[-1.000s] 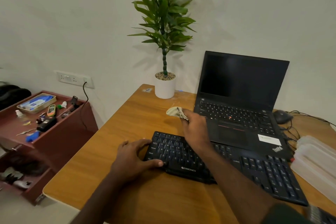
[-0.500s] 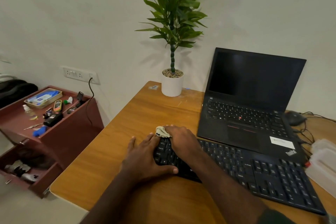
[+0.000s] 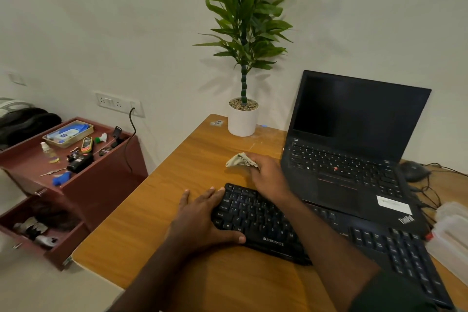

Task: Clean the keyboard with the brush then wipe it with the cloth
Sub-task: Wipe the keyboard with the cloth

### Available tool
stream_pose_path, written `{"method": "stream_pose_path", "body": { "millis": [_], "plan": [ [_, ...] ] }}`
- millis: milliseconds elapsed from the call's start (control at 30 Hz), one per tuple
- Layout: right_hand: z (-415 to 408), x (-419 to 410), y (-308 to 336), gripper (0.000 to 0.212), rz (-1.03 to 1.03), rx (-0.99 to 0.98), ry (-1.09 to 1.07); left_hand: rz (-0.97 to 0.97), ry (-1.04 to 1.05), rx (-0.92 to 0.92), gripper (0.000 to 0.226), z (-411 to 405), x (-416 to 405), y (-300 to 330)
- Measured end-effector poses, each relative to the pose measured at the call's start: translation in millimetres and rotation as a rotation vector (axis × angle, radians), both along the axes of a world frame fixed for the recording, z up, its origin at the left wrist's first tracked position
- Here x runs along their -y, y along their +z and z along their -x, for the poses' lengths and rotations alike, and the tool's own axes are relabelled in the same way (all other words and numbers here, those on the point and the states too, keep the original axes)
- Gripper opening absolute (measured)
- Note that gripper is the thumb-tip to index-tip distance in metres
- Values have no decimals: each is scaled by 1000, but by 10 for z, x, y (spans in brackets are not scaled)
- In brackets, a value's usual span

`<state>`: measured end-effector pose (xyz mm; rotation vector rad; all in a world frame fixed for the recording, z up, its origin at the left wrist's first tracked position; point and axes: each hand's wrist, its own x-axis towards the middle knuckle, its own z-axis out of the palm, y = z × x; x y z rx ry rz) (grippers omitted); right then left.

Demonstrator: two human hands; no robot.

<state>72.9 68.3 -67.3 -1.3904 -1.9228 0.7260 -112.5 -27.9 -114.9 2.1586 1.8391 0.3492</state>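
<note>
Right hand pinches crumpled cloth above table, just beyond keyboard; left hand spread flat, bracing keyboard's left end; no brush visible; judged: wiping stage, unfinished.

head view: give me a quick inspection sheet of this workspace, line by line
surface: wooden desk, bare at its left part.
job's things: black keyboard lies flat, its far right end under the laptop's front edge; crumpled cloth is beyond the keyboard's top left corner; no brush seen.
clutter: open laptop, screen dark; potted plant by the wall; clear plastic containers at the right edge.
hands: left hand rests on the keyboard's left end, fingers straight; right hand grips the cloth.
cables: mouse and tangled wires right of the laptop; a black cord plugged into the wall socket.
surroundings: red cabinet with small items, lower drawer open.
</note>
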Motion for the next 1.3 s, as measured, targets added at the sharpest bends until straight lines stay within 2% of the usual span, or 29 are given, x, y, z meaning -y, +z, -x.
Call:
{"method": "stream_pose_path", "body": {
  "millis": [67,133,200,433,667,767,833,933,1067,1300],
  "plan": [
    [85,31,-10,45,-19,165,74,-5,5,5,138,1,-1,0],
    [141,62,-57,53,24,420,196,-5,8,3,138,1,-2,0],
    [121,78,-80,59,31,519,269,-4,17,4,139,-2,-11,5],
    [-109,-8,52,65,64,529,432,-5,25,23,138,6,7,8],
    [-433,-176,339,54,138,679,532,18,28,14,135,7,-22,-7],
    [-423,-238,410,45,139,566,466,25,22,5,136,5,-13,7],
    [-370,-245,371,45,78,489,360,32,22,-7,136,-5,-2,35],
    [-249,-186,285,55,7,547,332,41,16,-13,139,-10,6,46],
    [-146,-100,278,46,-71,728,406,22,-2,-17,140,9,-22,-3],
    [-61,-92,338,28,-13,783,482,-19,2,-6,140,8,-35,-48]
  ]
}}
